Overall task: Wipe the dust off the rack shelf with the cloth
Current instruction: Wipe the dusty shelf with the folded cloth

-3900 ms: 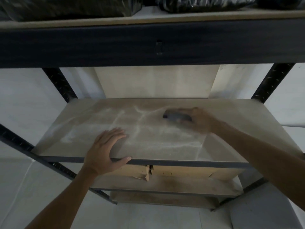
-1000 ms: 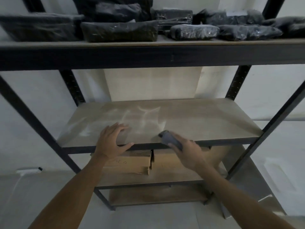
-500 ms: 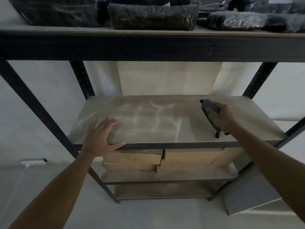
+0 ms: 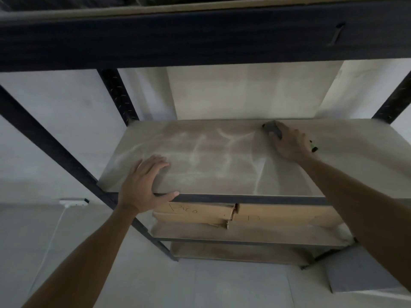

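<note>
The rack shelf point(image 4: 222, 170) is a pale board with white dust streaks across its left and middle. My right hand point(image 4: 289, 144) presses a dark grey cloth point(image 4: 271, 129) flat on the board near the back edge, right of centre. A small green bit point(image 4: 313, 146) sticks out behind the hand. My left hand point(image 4: 144, 185) lies flat on the front left of the shelf, thumb hooked over the dark front rail, holding nothing.
A dark beam of the upper shelf point(image 4: 200, 41) hangs close overhead. Black uprights point(image 4: 117, 96) frame the rack. Cardboard boxes point(image 4: 195, 214) lie on the shelf below. A white power strip point(image 4: 73, 202) sits on the floor at left, a grey board point(image 4: 360, 274) at right.
My right hand with the cloth has slid from the shelf's right side toward the back edge. The left hand stays planted on the front left. The view has moved closer under the upper shelf.
</note>
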